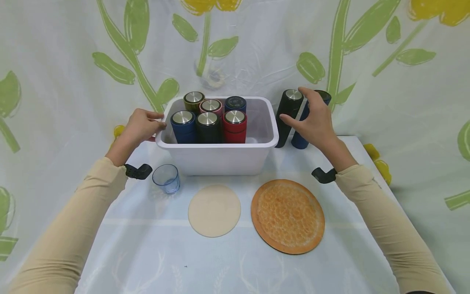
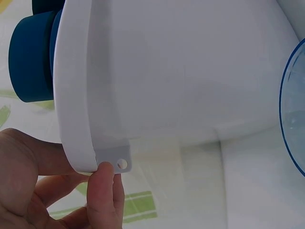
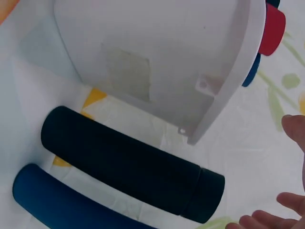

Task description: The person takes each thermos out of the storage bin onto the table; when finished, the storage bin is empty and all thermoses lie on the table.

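At the left end of a white plastic tub (image 1: 220,159), my left hand (image 1: 141,126) pinches the rim, its thumb by the small holed tab (image 2: 113,157) in the left wrist view. Several thermos bottles stand in the tub, among them a blue one (image 1: 183,130), a black one (image 1: 208,130) and a red one (image 1: 235,130). My right hand (image 1: 315,120) is spread beside the top of a tall black thermos (image 1: 288,112) outside the tub; the right wrist view shows a gap between them. A tall blue thermos (image 1: 300,141) stands behind that hand, partly hidden.
A clear blue glass (image 1: 167,179) stands in front of the tub's left end. Two round mats lie on the table, one plain beige (image 1: 214,210) and one orange-brown (image 1: 288,216). A flower-patterned curtain (image 1: 257,53) hangs close behind the tub.
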The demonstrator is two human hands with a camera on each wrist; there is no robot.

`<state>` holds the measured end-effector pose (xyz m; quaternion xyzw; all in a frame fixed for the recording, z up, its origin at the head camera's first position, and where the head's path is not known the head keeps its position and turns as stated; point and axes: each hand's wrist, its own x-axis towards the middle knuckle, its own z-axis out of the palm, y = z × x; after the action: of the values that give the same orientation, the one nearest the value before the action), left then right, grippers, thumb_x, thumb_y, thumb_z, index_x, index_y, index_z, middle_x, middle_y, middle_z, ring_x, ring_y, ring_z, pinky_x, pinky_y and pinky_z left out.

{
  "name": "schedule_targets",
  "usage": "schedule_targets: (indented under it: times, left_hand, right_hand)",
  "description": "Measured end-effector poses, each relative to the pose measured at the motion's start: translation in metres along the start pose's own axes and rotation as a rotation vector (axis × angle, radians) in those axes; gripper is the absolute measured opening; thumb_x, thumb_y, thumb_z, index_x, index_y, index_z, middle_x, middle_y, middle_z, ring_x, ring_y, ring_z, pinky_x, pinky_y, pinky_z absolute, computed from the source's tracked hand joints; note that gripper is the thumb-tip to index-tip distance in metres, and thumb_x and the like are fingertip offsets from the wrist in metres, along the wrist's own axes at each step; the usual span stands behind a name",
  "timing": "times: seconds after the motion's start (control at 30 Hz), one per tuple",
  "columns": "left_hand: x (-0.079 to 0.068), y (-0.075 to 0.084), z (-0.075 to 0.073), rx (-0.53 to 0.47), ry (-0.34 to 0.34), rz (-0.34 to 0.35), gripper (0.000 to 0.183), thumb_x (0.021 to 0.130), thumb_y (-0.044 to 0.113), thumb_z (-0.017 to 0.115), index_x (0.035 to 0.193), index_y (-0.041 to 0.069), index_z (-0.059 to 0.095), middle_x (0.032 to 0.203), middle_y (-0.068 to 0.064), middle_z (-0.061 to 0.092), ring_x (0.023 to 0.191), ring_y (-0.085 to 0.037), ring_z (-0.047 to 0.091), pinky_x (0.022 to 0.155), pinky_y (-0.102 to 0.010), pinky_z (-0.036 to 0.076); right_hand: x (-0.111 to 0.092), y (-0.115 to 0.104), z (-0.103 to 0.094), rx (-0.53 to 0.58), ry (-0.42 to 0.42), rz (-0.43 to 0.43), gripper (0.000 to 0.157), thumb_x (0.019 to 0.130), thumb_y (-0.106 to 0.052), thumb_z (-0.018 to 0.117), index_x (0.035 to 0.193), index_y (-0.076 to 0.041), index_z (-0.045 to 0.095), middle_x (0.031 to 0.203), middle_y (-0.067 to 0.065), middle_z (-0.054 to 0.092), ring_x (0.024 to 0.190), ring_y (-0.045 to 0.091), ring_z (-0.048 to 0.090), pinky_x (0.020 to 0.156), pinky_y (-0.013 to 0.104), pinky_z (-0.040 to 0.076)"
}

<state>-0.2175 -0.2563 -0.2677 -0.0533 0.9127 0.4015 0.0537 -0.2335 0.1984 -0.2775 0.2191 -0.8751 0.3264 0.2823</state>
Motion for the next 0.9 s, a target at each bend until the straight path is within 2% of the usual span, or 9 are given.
schedule_targets:
  times: [0.37,0.63,0.9]
  left_hand:
    - [0.001,-0.001,-0.001,-0.003,-0.009,-0.004,0.052,0.1,0.016,0.06,0.146,-0.004,0.046,0.139,-0.032,0.049,0.11,-0.042,0.057,0.069,-0.031,0.06]
    - [0.0,-0.002,-0.001,-0.005,-0.013,-0.003,0.052,0.1,0.015,0.06,0.146,-0.004,0.046,0.139,-0.033,0.049,0.113,-0.043,0.056,0.069,-0.031,0.06]
    - [0.002,-0.001,-0.001,-0.012,-0.017,-0.003,0.052,0.1,0.015,0.059,0.146,-0.005,0.045,0.139,-0.033,0.048,0.115,-0.044,0.055,0.072,-0.035,0.061]
  right_hand:
    - [-0.003,-0.014,0.012,0.02,-0.059,-0.012,0.076,0.079,-0.022,0.087,0.141,0.003,0.051,0.139,0.018,0.055,0.128,0.033,0.051,0.099,0.05,0.049]
    - [-0.002,-0.028,0.02,0.101,-0.126,0.034,0.072,0.08,-0.023,0.086,0.139,0.001,0.052,0.138,0.017,0.056,0.128,0.031,0.053,0.1,0.048,0.049]
    - [-0.005,-0.036,0.029,0.142,-0.149,0.057,0.068,0.081,-0.026,0.085,0.137,-0.002,0.054,0.134,0.015,0.06,0.126,0.027,0.055,0.098,0.045,0.051]
